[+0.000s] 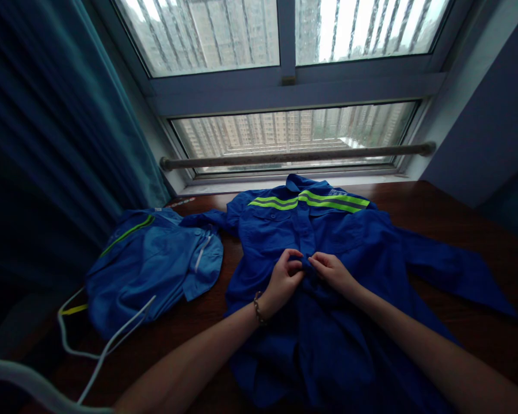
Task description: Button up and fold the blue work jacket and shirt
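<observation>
A blue work jacket (341, 230) with yellow-green reflective stripes lies front up on the dark wooden surface, collar toward the window. Both hands are at its front placket, about halfway down. My left hand (288, 269), with a braided bracelet at the wrist, pinches the placket cloth. My right hand (331, 271) pinches the same strip just beside it, fingertips almost meeting the left ones. Whether a button sits between the fingers is too small to tell. One jacket sleeve (457, 267) stretches out to the right; the other runs left.
A second blue garment (155, 259) with a green stripe lies bunched on the left. White cords (112, 339) loop in front of it. A blue curtain (69, 103) hangs at the left. Behind the wooden surface (406, 201), a horizontal rail (297, 157) crosses the window.
</observation>
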Available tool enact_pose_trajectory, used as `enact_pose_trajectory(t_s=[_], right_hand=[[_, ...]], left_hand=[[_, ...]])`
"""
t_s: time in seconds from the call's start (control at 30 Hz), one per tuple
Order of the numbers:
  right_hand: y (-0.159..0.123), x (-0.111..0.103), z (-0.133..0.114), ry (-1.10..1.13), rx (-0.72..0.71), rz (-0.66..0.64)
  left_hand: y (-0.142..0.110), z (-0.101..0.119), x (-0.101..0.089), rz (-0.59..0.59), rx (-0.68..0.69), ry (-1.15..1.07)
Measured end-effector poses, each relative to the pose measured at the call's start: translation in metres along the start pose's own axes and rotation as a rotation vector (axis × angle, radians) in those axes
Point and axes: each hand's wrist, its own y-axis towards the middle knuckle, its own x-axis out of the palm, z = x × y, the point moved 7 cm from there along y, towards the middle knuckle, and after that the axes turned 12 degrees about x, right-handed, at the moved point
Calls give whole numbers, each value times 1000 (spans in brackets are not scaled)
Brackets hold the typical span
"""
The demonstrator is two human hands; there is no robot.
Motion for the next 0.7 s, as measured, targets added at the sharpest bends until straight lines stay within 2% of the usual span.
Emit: enact_pose_trajectory(t_s=[0.2, 0.3, 0.5, 0.6, 0.63, 0.7], right_hand=[[2, -11, -3, 343, 75, 10], [-2, -32, -16, 480, 19, 94], [-21, -82, -53, 660, -178, 304], [-47, -84, -82, 574, -256, 357], [-59, -76, -91, 479, -255, 346], [-84, -47, -101, 160, -215, 266]], left_hand=[[8, -12, -18, 128, -43, -75], [11, -16, -25, 184, -50, -102], [11, -11, -26, 199, -29, -60], [9, -12, -27, 202, -67, -28], [8, -12, -27, 195, -76, -28], [9, -11, -25, 164, -69, -50]])
